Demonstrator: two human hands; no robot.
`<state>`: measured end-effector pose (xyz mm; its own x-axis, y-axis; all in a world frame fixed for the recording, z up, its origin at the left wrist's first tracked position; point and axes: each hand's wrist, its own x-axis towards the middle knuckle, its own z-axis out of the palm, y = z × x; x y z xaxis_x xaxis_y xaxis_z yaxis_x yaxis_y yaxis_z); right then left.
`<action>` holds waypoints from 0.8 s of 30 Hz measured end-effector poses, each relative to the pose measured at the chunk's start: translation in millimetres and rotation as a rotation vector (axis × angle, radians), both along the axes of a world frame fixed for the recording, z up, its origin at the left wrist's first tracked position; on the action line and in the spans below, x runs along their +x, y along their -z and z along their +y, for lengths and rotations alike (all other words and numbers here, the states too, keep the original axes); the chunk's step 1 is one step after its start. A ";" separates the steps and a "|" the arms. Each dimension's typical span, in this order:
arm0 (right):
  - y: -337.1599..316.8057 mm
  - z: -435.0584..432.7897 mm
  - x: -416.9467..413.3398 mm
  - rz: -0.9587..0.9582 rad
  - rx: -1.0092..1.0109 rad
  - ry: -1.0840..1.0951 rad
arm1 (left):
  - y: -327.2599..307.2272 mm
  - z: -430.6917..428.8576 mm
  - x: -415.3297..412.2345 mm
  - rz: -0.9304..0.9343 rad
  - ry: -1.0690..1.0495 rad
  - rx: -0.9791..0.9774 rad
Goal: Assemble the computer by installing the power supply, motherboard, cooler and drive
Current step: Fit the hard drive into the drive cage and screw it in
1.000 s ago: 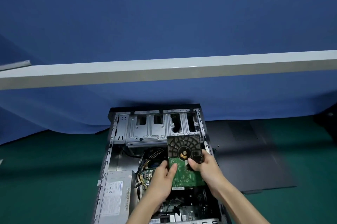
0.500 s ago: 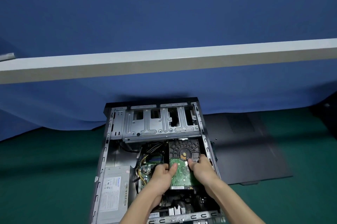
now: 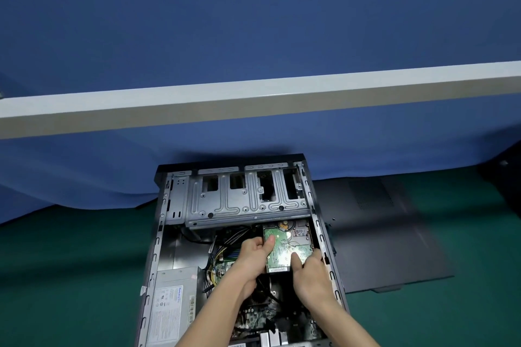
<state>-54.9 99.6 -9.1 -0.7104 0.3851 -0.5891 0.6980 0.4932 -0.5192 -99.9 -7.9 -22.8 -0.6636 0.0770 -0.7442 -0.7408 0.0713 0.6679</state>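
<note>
Left hand [image 3: 253, 257] fingers [image 3: 269, 242] clamped on the drive [image 3: 282, 248] at its 9 o'clock edge, thumb on the board. Right hand [image 3: 310, 276] grips the 5 o'clock corner, index finger flat on the PCB. Drive is circuit side up, far end at the mouth of the drive cage [image 3: 242, 202], 1 o'clock inside the case [image 3: 158, 248]. My read: dense, rigid, shock-sensitive. Hold it by the metal side rails, off the exposed board.

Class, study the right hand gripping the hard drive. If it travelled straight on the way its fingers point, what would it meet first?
The right hand grips the hard drive and points away from the person; it would probably meet the near edge of the drive cage first, though depth is unclear.
</note>
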 end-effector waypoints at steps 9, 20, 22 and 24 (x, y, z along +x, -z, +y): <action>4.8 -12.6 0.0 0.106 -0.210 0.382 | 6.7 6.3 -22.1 -0.054 -0.162 0.146; 6.1 -19.9 -27.7 0.152 -0.371 0.498 | 5.7 8.0 -10.8 -0.059 -0.548 0.269; 6.4 -17.5 -34.5 0.167 -0.379 0.487 | 4.0 12.6 -15.8 -0.035 -0.589 0.277; 5.9 -14.8 -42.1 0.185 -0.411 0.480 | 4.0 16.0 -23.4 -0.008 -0.622 0.284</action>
